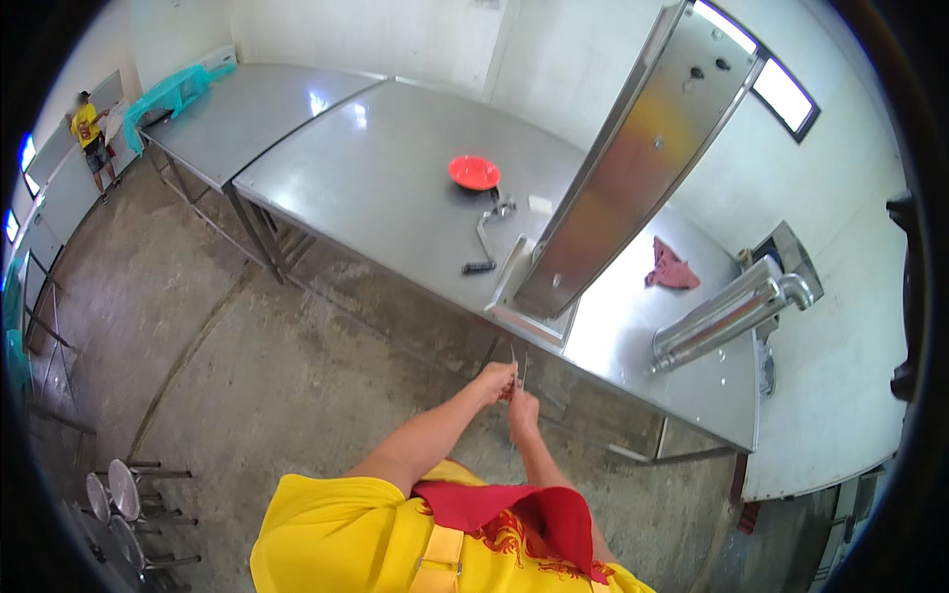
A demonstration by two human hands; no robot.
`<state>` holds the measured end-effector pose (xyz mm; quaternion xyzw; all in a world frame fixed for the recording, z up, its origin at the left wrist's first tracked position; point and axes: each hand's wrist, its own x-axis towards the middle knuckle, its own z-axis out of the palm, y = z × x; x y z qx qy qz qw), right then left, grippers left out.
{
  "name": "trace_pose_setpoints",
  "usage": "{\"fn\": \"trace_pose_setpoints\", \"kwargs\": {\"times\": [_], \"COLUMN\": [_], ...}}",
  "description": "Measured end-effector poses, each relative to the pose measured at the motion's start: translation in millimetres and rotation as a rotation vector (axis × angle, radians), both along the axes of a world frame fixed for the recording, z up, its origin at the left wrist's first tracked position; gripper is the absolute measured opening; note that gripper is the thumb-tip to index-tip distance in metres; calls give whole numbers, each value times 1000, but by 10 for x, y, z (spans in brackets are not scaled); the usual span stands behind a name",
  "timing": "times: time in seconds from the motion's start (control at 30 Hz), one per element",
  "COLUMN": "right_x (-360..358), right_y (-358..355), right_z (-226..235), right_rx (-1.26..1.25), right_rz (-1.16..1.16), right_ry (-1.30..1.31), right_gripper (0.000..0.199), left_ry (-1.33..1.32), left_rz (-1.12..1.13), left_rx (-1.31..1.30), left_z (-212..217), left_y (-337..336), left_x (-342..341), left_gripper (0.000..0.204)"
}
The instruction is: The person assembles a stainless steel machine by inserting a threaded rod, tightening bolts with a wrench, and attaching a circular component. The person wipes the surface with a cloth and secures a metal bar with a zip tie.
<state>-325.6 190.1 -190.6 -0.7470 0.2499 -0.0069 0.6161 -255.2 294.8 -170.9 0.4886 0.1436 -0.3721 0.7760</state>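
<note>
My left hand (498, 381) and my right hand (523, 407) are close together in front of the steel table (395, 168), near its front edge. Both have their fingers closed around thin, pointed metal pieces (514, 354) that stick up above the fists. Their kind is too small to make out. Beyond my hands, a tall steel machine frame (633, 178) rises from a base at the table's edge. Left of it lie a crank handle (482, 242) with a black grip and a red bowl (474, 173).
A shiny metal cylinder (717, 321) with a curved end lies on the table's right part, near a crumpled reddish cloth (671, 267). Teal sheeting (173, 97) covers the far-left table end. Another person (91, 138) stands there. Round stools (124, 489) are at lower left.
</note>
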Motion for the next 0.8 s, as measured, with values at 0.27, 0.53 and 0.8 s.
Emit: {"fn": "trace_pose_setpoints", "kwargs": {"times": [0.27,0.53,0.8], "right_x": [-217,-548,-643], "right_y": [147,123,-13], "right_z": [430,781,754], "right_rx": [109,304,-123], "right_rz": [-179,-193,-21], "right_ry": [155,104,91], "right_gripper": [40,28,43], "left_ry": [459,468,15], "left_rz": [487,578,-43], "left_rx": [-36,2,-51], "left_z": [-5,216,189], "left_y": [-458,-495,35], "left_x": [277,185,-184], "left_gripper": [21,17,25]}}
